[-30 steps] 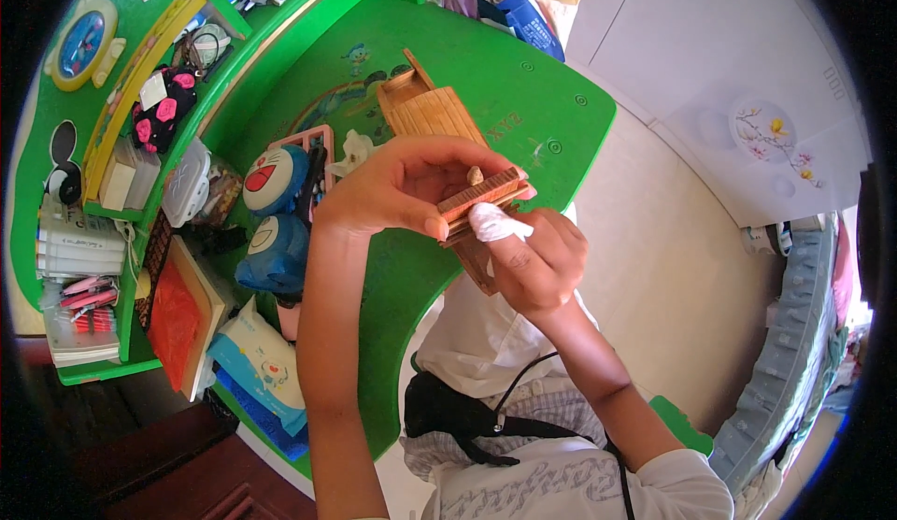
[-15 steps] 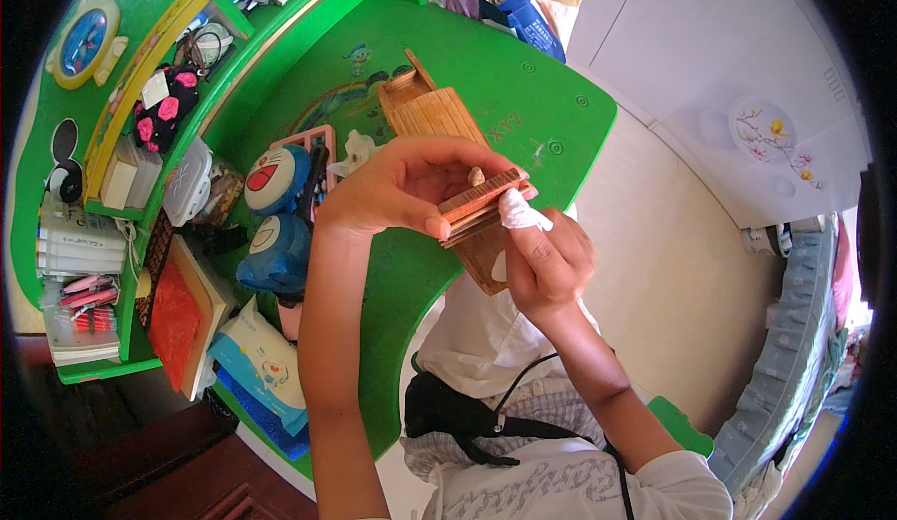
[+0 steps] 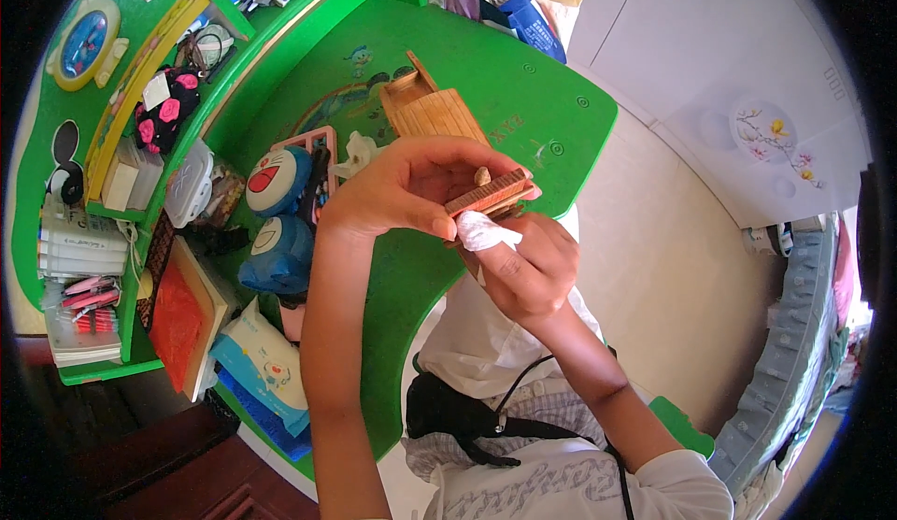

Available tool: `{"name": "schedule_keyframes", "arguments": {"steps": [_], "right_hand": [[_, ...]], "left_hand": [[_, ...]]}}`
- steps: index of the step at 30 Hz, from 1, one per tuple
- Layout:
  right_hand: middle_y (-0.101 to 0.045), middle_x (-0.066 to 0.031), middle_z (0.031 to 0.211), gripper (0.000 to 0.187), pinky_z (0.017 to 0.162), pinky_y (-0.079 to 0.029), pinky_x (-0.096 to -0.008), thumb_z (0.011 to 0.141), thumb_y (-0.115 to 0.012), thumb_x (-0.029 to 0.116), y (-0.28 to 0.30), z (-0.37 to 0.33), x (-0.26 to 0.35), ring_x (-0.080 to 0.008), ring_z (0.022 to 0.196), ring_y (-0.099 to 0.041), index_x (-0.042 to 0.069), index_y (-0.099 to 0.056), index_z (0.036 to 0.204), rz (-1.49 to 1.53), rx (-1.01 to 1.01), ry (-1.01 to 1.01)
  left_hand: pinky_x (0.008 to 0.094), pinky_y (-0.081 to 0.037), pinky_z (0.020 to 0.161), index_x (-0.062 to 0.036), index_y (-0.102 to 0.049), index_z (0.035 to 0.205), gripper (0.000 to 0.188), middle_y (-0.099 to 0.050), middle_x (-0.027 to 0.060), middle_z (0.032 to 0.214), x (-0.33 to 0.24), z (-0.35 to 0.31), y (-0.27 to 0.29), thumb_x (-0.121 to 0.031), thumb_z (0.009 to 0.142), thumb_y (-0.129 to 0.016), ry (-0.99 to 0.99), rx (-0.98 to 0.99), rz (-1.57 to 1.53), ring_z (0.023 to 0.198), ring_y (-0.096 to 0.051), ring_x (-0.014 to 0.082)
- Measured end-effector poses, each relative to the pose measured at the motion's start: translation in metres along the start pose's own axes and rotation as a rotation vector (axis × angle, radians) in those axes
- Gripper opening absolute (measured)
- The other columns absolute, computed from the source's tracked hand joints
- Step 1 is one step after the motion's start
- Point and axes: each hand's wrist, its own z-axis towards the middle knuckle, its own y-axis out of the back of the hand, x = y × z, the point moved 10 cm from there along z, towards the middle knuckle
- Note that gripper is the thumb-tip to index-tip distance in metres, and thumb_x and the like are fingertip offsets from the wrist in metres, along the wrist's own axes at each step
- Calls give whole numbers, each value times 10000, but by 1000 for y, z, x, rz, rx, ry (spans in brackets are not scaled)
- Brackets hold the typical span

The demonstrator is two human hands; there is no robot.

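My left hand [image 3: 411,184] is closed around the ends of a small brown wooden drawer [image 3: 488,193] with a pale round knob, tilted above the desk. A white tissue [image 3: 486,231] covers the fingertip of my right hand [image 3: 531,272] and presses against the drawer's near side. Behind my left hand a slatted wooden box [image 3: 437,115] lies on the green desk [image 3: 551,99], with an open compartment at its far end. My hands hide the drawer's inside and the near part of the box.
Two blue-and-white round cartoon figures [image 3: 278,181] stand left of my forearm, beside a pink tray [image 3: 327,142] and a crumpled white tissue [image 3: 358,154]. A wipes pack [image 3: 262,356] lies nearer. Green shelves with a clock [image 3: 86,42] line the left; bags [image 3: 533,20] sit at the far edge.
My right hand and its tissue have slid left and slightly down along the drawer's side. The drawer has shifted slightly to the right in my left hand.
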Motion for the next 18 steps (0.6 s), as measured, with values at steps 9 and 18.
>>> {"name": "schedule_keyframes", "arguments": {"steps": [9,18], "right_hand": [[-538,-51,640,356,405,-363,-260,583,-586,-45,11,10,-5,-188,476,-481,60,-623,921,-44,4,-20],[-502,-8,627,318,405,-371,-245,608,-628,95,9,7,-2,-143,486,-478,91,-646,925,-39,-63,-8]], "left_hand": [[315,-356,947,61,-428,1175,624,-506,161,1154,3,-1,3,-64,642,-728,5,-5,18,1097,-480,233],[315,-352,957,65,-425,1174,617,-498,169,1163,3,-1,1,-29,639,-718,20,-2,0,1115,-467,240]]}}
